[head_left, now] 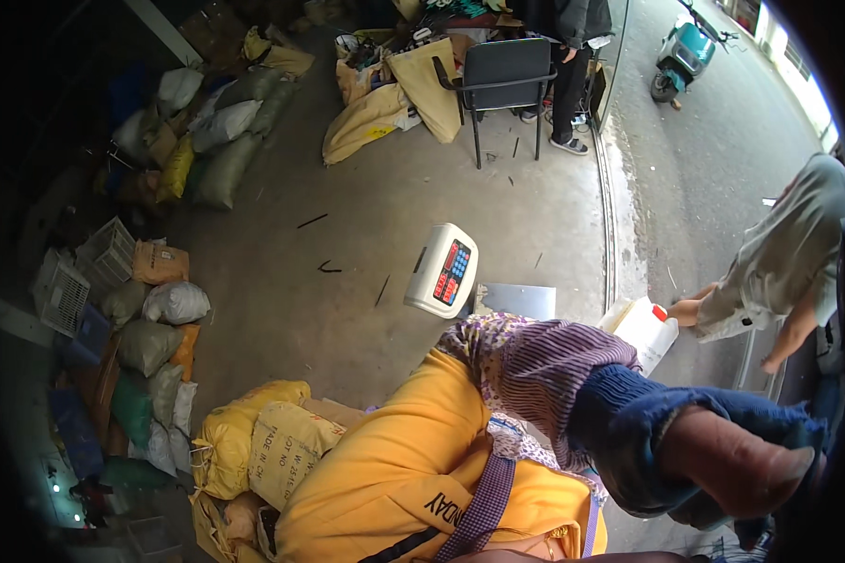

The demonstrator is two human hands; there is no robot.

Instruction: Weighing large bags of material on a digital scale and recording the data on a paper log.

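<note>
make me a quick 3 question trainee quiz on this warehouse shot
1. True or false: the chair stands empty on the concrete floor.
2. What colour is the cap on the white plastic jug that another person's hand touches? A red, B green, C black.
3. Fill in: the gloved right hand, close to the camera, wears a ___ knitted glove.

Key
1. True; a person stands behind it, nobody sits on it.
2. A.
3. Blue; whether it grips anything cannot be told. The left hand is not seen.
</note>
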